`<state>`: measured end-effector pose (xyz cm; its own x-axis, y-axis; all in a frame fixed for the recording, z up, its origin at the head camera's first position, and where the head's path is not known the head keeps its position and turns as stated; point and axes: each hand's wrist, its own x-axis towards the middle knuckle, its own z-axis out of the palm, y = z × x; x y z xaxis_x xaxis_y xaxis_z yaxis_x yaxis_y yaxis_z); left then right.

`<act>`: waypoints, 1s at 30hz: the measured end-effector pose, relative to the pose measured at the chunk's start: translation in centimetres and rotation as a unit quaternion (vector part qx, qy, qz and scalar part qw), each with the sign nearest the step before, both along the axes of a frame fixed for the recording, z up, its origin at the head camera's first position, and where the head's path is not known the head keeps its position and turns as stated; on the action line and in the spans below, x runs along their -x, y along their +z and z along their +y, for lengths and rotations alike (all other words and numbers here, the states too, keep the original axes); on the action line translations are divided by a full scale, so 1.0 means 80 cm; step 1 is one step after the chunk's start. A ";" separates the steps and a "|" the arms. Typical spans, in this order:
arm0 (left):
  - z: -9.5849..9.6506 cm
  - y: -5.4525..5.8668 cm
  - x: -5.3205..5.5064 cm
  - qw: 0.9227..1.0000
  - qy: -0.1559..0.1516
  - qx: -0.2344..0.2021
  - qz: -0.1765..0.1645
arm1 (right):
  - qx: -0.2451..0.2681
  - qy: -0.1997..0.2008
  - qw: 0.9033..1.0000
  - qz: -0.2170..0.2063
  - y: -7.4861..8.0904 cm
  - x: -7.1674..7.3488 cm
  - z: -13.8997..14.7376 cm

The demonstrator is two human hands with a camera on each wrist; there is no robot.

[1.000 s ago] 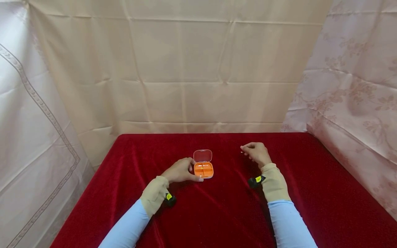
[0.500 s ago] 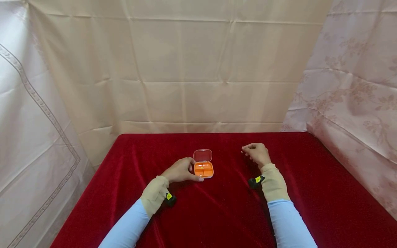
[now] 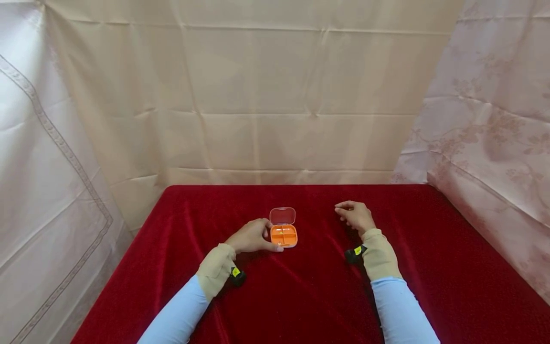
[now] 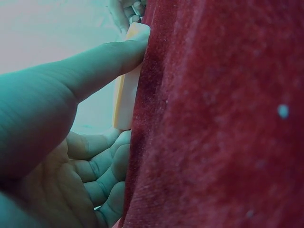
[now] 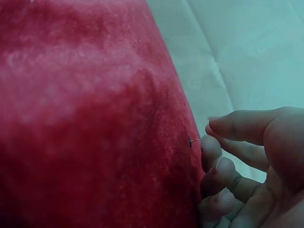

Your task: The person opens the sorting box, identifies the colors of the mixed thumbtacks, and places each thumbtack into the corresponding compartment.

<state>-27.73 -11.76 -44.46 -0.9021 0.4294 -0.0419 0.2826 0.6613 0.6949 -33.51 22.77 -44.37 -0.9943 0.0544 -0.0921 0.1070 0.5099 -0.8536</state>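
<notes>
In the head view an orange pill case (image 3: 284, 236) stands on the red cloth, its clear lid (image 3: 282, 216) raised at the back. Its tray has several compartments, with a small yellow spot in one. My left hand (image 3: 253, 237) holds the case from the left, thumb on the front side and fingers toward the back; the left wrist view shows the thumb along the case's pale side (image 4: 128, 97). My right hand (image 3: 355, 215) is low over the cloth, thumb and index slightly apart. By its fingertips in the right wrist view is a tiny thumbtack (image 5: 191, 142), dark head against the cloth, pin toward the fingers.
A red velvet cloth (image 3: 318, 296) covers the table. Behind it hangs a beige curtain (image 3: 275, 95), with pale patterned curtains at left and right. A small light speck (image 4: 283, 111) lies on the cloth in the left wrist view.
A small pale thing at my right fingertips in the earlier frames no longer shows there, and the fingertips have parted a little. My left hand stays on the pill case.
</notes>
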 end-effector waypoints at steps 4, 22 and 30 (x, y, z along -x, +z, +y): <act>-0.003 -0.002 0.004 1.000 0.003 0.002 0.003 | -0.003 0.007 1.000 -0.002 -0.002 0.003 -0.002; -0.001 -0.001 0.002 1.000 0.006 0.003 -0.003 | -0.053 0.005 0.998 0.020 0.003 0.020 0.006; 0.000 -0.002 0.002 1.000 0.003 -0.001 -0.007 | -0.110 0.020 0.994 0.017 -0.007 0.027 0.010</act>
<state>-27.86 -11.79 -44.60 -0.9043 0.4237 -0.0528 0.2691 0.6617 0.6998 -35.70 23.57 -44.90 -0.9984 0.0299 -0.0486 0.0558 0.6877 -0.7239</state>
